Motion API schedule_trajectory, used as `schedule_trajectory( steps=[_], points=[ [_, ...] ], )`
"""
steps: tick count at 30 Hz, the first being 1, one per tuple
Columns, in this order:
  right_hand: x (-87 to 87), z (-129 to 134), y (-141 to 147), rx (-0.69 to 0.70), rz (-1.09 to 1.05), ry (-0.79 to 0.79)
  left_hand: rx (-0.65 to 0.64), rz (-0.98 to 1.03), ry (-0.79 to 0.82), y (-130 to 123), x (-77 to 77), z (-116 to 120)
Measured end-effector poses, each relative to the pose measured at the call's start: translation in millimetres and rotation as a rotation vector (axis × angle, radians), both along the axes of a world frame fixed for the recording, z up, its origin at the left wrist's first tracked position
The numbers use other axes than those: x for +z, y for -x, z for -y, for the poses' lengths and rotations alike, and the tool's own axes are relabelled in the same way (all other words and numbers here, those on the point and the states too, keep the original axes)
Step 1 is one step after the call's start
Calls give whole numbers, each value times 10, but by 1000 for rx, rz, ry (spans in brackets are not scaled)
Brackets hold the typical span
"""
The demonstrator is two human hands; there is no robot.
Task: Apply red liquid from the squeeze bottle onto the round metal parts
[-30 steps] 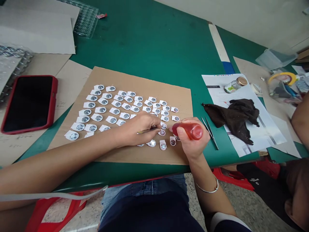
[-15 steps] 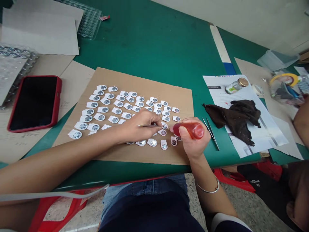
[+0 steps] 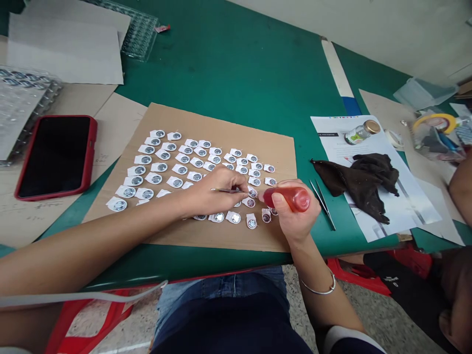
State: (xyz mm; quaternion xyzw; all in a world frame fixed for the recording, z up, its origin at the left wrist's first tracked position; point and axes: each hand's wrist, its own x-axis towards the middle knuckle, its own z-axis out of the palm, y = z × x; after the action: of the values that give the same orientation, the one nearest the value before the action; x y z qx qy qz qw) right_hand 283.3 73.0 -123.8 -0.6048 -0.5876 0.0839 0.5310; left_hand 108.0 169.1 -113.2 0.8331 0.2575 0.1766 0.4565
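My left hand (image 3: 221,186) is closed on a thin metal tool (image 3: 223,190) that looks like tweezers; its tip is hidden under the fingers. My right hand (image 3: 299,209) wraps round a red squeeze bottle (image 3: 291,197), tilted with its base toward me and its nozzle end pointing left. Both hands meet over a small white tab with a round silvery disc (image 3: 252,192). Several more such disc tabs (image 3: 179,169) lie in rows on a brown cardboard sheet (image 3: 221,129). My left hand and forearm cover some of them.
A pair of tweezers (image 3: 324,206) lies right of the cardboard, beside a dark cloth (image 3: 354,182) and a small jar (image 3: 362,132) on printed paper (image 3: 409,206). To the left are a red-cased phone (image 3: 55,157) and clear plastic trays (image 3: 22,105). Another person's arm (image 3: 460,184) shows far right.
Both hands keep nearly the same pose over the same disc tab. The whole view has shifted very slightly; nothing was picked up or let go.
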Motion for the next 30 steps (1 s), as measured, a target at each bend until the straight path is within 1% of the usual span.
schedule_trajectory(
  steps=[8, 12, 14, 15, 17, 19, 21, 23, 25, 27, 30],
  points=[
    [29, -27, 28, 21, -21, -23, -8, 10, 12, -4, 25, 2],
    [-9, -25, 36, 20, -44, -19, -6, -3, 17, -4, 6, -3],
    [-19, -17, 14, -17, -144, -45, 7, -4, 18, -2, -7, 4],
    [-6, -17, -10, -38, -239, -64, 17, -4, 20, -1, -5, 11],
    [74, -40, -93, -66, -468, -81, 42, -14, 31, 2, 28, 30],
    [225, -109, -218, -45, -642, -47, 68, -28, 44, 0, 104, 44],
    [416, -229, -366, 14, -688, 4, 124, -26, 41, -18, 203, 41],
    [592, -388, -498, 67, -675, 35, 186, 1, 5, -58, 288, 13],
    [700, -560, -571, 111, -635, 76, 196, 23, -69, -112, 330, -29],
    [709, -708, -566, 140, -605, 59, 179, 26, -147, -165, 318, -64],
    [560, -816, -467, 142, -610, 46, 176, 21, -206, -202, 226, -64]
  ],
)
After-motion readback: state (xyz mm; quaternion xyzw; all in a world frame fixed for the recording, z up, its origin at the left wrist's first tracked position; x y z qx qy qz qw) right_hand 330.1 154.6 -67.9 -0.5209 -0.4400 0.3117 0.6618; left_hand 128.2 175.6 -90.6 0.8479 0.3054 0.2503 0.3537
